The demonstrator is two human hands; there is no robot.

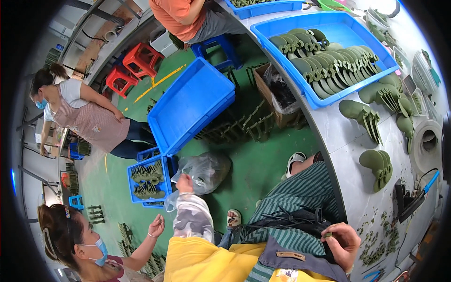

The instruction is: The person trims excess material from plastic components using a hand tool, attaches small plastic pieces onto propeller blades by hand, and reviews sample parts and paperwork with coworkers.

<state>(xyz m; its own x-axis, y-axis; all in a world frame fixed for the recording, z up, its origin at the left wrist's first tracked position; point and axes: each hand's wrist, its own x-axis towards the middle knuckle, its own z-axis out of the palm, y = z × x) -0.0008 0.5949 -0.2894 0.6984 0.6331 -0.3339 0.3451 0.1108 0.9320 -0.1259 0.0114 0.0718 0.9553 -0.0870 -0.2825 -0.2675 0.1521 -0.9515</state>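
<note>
My right hand (344,246) is near my lap beside the grey table's edge. Its thumb and finger pinch a small dark green piece (328,234). My left arm, in a camouflage-patterned sleeve, reaches away over the floor. At its end my left hand (186,184) looks closed, its fingers curled, right by a clear plastic bag (202,171). Whether it grips the bag's film cannot be made out. On the table to my right stand stacks of flat, rounded olive-green parts (377,165). More such parts (339,66) lie in rows in a blue tray (282,70).
Large blue trays (188,103) are stacked ahead, with a smaller blue crate (132,176) of green parts. Small green scraps (378,239) and a blue-handled tool (431,182) lie on the table. One co-worker's hand (156,225) is near my left arm; other people work farther off.
</note>
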